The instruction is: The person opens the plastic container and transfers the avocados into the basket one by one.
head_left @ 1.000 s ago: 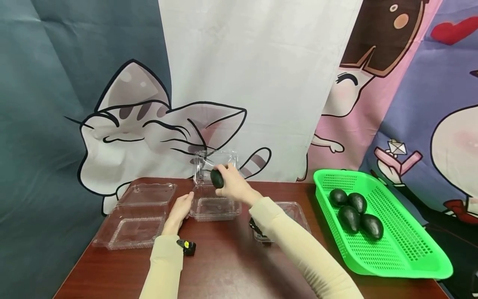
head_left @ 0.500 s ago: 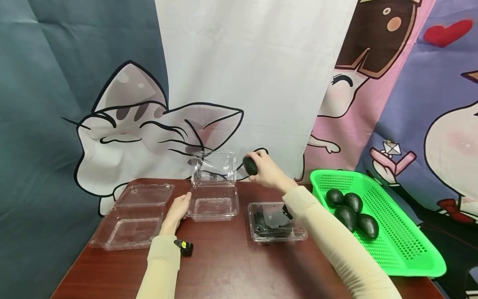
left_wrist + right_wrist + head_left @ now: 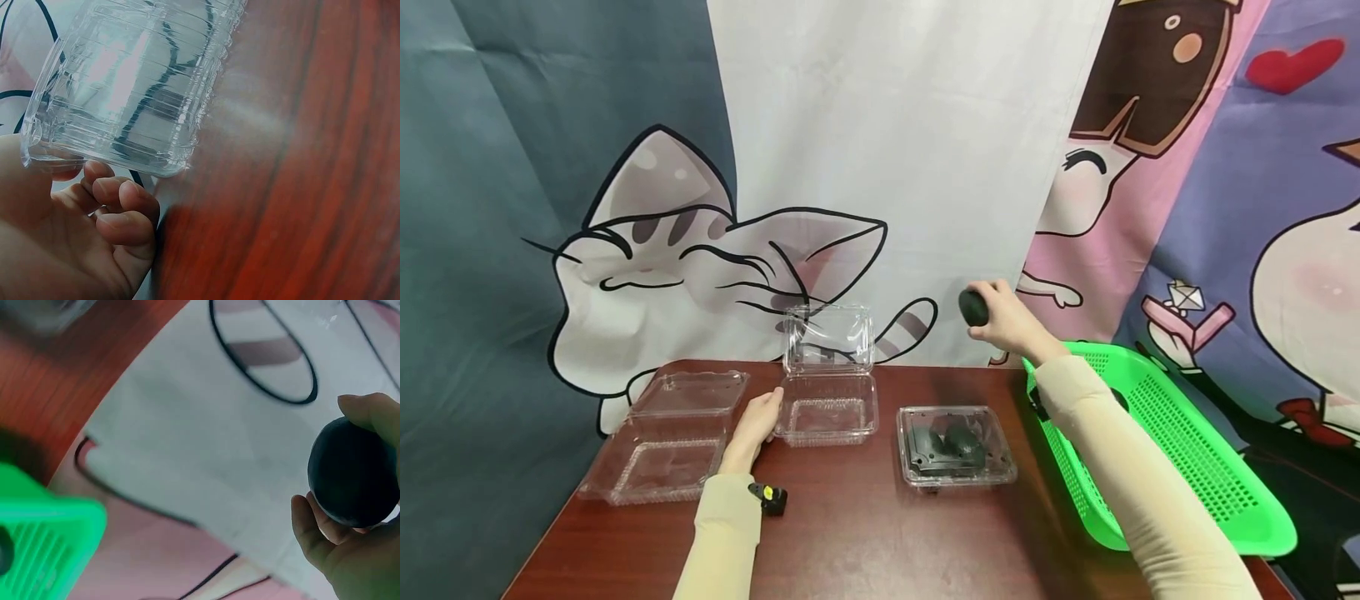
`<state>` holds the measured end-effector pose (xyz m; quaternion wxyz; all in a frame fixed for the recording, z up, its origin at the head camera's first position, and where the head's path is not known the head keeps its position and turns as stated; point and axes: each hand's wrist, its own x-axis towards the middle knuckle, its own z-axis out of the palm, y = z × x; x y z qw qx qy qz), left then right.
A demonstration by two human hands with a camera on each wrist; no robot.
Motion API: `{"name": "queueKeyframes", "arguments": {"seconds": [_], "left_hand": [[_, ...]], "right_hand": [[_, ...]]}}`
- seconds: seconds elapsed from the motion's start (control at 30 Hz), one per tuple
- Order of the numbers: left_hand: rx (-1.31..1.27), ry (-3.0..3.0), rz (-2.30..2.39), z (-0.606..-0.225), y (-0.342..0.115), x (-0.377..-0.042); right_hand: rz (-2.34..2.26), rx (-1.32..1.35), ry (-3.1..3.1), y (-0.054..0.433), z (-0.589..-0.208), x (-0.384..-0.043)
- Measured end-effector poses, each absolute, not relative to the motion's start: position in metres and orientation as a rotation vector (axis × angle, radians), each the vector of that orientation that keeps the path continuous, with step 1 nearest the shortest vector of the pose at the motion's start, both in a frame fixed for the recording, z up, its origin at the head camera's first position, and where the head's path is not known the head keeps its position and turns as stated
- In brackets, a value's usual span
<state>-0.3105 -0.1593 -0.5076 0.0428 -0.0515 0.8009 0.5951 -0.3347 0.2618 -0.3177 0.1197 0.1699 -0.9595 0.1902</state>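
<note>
My right hand (image 3: 1011, 323) grips a dark avocado (image 3: 973, 307) in the air, to the left of and above the green basket's (image 3: 1075, 475) far end. In the right wrist view, fingers and thumb wrap round the avocado (image 3: 353, 472). My left hand (image 3: 756, 425) holds the left side of a clear plastic clamshell box (image 3: 827, 434), whose lid stands raised at the back. The left wrist view shows that box's edge (image 3: 119, 164) between thumb and curled fingers, the thumb tip partly hidden. Nothing shows inside this box.
A lidded clear box (image 3: 957, 482) with dark avocados in it sits mid-table. At the left lies another opened clamshell box (image 3: 662, 496). My right sleeve (image 3: 1120, 442) covers part of the basket. A printed cloth (image 3: 925, 167) hangs behind the table (image 3: 850, 542).
My right hand has carried the avocado rightward from above the middle clamshell box to near the basket. The sleeve now hides most of the basket's avocados. My left hand has stayed at the box.
</note>
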Motion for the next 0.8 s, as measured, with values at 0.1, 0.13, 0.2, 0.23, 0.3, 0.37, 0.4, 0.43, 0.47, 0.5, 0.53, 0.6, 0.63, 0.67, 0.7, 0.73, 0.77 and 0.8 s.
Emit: {"name": "queueKeyframes", "arguments": {"seconds": [0.1, 0.13, 0.2, 0.23, 0.3, 0.37, 0.4, 0.43, 0.47, 0.5, 0.53, 0.6, 0.63, 0.67, 0.7, 0.73, 0.77, 0.8], "left_hand": [[-0.16, 2.454, 1.811, -0.508, -0.159, -0.311], [-0.155, 2.457, 1.807, -0.508, -0.16, -0.312], [-0.157, 2.463, 1.805, -0.508, -0.159, -0.312], [-0.16, 2.468, 1.804, -0.508, -0.159, -0.312], [-0.163, 2.475, 1.799, -0.508, -0.159, -0.311], [-0.17, 2.484, 1.794, -0.509, -0.159, -0.311], [-0.172, 2.486, 1.79, -0.509, -0.159, -0.311], [-0.173, 2.488, 1.788, -0.509, -0.159, -0.311], [-0.173, 2.491, 1.785, -0.509, -0.159, -0.31], [-0.173, 2.492, 1.785, -0.509, -0.159, -0.31], [-0.174, 2.494, 1.786, -0.509, -0.159, -0.31], [-0.179, 2.493, 1.791, -0.508, -0.159, -0.31], [-0.174, 2.496, 1.79, -0.508, -0.159, -0.31], [-0.173, 2.493, 1.794, -0.507, -0.159, -0.31], [-0.175, 2.491, 1.797, -0.507, -0.159, -0.31], [-0.176, 2.489, 1.8, -0.507, -0.159, -0.31], [-0.177, 2.486, 1.802, -0.507, -0.159, -0.31], [-0.179, 2.483, 1.805, -0.506, -0.159, -0.309]], "right_hand": [[0.538, 0.46, -2.819, 0.28, -0.315, -0.334], [0.537, 0.445, -2.824, 0.287, -0.315, -0.334], [0.541, 0.421, -2.827, 0.299, -0.314, -0.333], [0.542, 0.409, -2.828, 0.304, -0.315, -0.332], [0.551, 0.386, -2.828, 0.315, -0.317, -0.331], [0.555, 0.377, -2.826, 0.325, -0.32, -0.33], [0.557, 0.371, -2.826, 0.329, -0.322, -0.33], [0.557, 0.364, -2.825, 0.334, -0.324, -0.329], [0.557, 0.357, -2.826, 0.339, -0.326, -0.329], [0.558, 0.343, -2.831, 0.344, -0.327, -0.328], [0.557, 0.333, -2.829, 0.349, -0.328, -0.327], [0.553, 0.304, -2.837, 0.36, -0.331, -0.325], [0.556, 0.29, -2.843, 0.366, -0.333, -0.324], [0.559, 0.273, -2.851, 0.371, -0.334, -0.322], [0.566, 0.254, -2.859, 0.376, -0.335, -0.321], [0.571, 0.243, -2.861, 0.382, -0.337, -0.32], [0.575, 0.225, -2.866, 0.387, -0.339, -0.318], [0.584, 0.207, -2.87, 0.392, -0.342, -0.317]]}}
